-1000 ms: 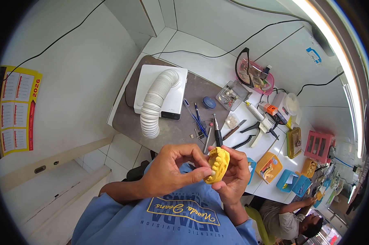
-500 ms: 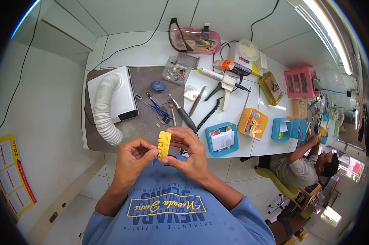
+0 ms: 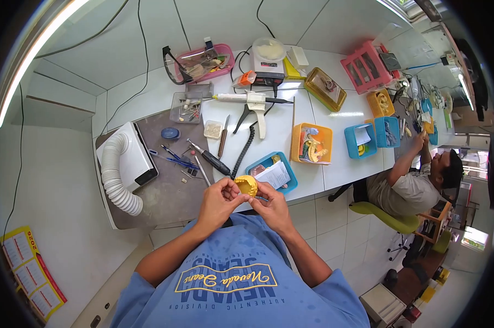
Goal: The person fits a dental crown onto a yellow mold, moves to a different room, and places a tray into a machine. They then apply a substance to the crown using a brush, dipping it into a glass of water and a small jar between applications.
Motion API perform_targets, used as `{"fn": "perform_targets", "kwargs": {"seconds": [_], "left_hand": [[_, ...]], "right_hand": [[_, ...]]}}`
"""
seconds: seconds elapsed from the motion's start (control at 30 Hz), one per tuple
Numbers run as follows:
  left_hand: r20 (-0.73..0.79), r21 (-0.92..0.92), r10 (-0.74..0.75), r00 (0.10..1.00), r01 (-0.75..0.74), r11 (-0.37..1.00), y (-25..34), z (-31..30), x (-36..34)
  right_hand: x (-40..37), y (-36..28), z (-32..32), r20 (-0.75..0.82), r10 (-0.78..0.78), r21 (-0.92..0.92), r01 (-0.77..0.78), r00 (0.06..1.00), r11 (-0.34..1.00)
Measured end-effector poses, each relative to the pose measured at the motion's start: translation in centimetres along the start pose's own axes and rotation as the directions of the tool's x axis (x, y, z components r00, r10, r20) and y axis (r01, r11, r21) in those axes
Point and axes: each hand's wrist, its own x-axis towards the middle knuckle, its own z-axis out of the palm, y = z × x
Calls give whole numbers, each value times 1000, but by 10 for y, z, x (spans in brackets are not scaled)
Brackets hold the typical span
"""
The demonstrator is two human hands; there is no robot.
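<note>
A yellow dental cast (image 3: 247, 185) with a row of teeth is held up in front of my chest, near the bench's front edge. Its curved arch and hollow middle face the camera. My left hand (image 3: 219, 204) pinches it on the left side, fingers curled in. On the other side, my right hand (image 3: 271, 204) grips the rim between thumb and fingers. Just beyond my hands lie a dark rotary handpiece (image 3: 216, 163) with a coiled cord and a blue basket (image 3: 295, 183) holding papers.
A white box with a ribbed hose (image 3: 115, 164) stands at left. Farther back are a brown-handled knife (image 3: 223, 143), a dispensing gun (image 3: 256, 104), a box of burs (image 3: 173, 115) and an orange basket (image 3: 327, 143). Another person (image 3: 405, 183) sits at right.
The cast has turned from a side-on view to show its arch, and both hands have shifted with it. The camera view has swung to the right.
</note>
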Motion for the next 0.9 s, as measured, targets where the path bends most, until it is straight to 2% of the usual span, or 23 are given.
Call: {"fn": "perform_targets", "kwargs": {"seconds": [0.07,0.13,0.2,0.23,0.27,0.33,0.4,0.43,0.47,0.5,0.57,0.63,0.67,0.73,0.77,0.8,0.83,0.9], "left_hand": [[-81,293,132,988,-103,951,12,18,6],[-86,338,172,981,-134,932,9,35,15],[-94,399,474,876,-403,824,9,52,21],[-30,320,473,880,-440,839,4,56,27],[-22,321,476,879,-444,836,-5,60,31],[106,292,347,932,-363,885,-23,68,41],[104,318,399,911,-411,854,-33,73,48],[100,348,339,935,-352,869,-34,75,52],[92,378,277,957,-291,879,-35,76,53],[91,379,276,957,-289,879,-36,78,54],[39,382,155,987,-158,910,-38,82,57],[42,388,151,988,-155,909,-35,82,56],[53,393,144,988,-153,907,-35,81,55],[53,424,165,985,-171,889,-38,75,49],[17,458,230,973,-212,864,-40,72,47],[-14,492,296,955,-251,834,-38,68,44],[-51,466,278,959,-223,856,-31,65,39],[-100,463,286,953,-210,861,-34,55,35]], "right_hand": [[-4,5,-17,-29,33,10,-33,999,999],[-7,12,-30,-46,67,68,-64,997,996],[-8,23,-42,-58,36,56,-33,998,998],[-8,30,-48,-62,8,39,-6,998,999],[-7,39,-57,-69,5,42,-2,998,999],[-4,48,-72,-32,17,17,-16,999,1000],[-3,44,-77,-54,55,17,-54,997,998],[-3,42,-78,-67,97,16,-96,993,995],[-1,47,-81,-67,98,19,-97,993,995],[3,51,-83,-105,92,-8,-93,990,996],[8,57,-89,-135,80,-39,-86,988,996],[12,54,-90,-132,68,-171,-90,989,981],[13,52,-88,-122,67,-168,-87,990,982],[16,48,-86,-184,-120,-466,21,975,885],[17,48,-87,-180,-121,-462,24,976,886],[20,48,-87,-143,-181,-575,68,973,816],[22,48,-87,-98,-238,-676,111,966,729],[24,42,-84,-70,-234,-682,125,970,721]]}}
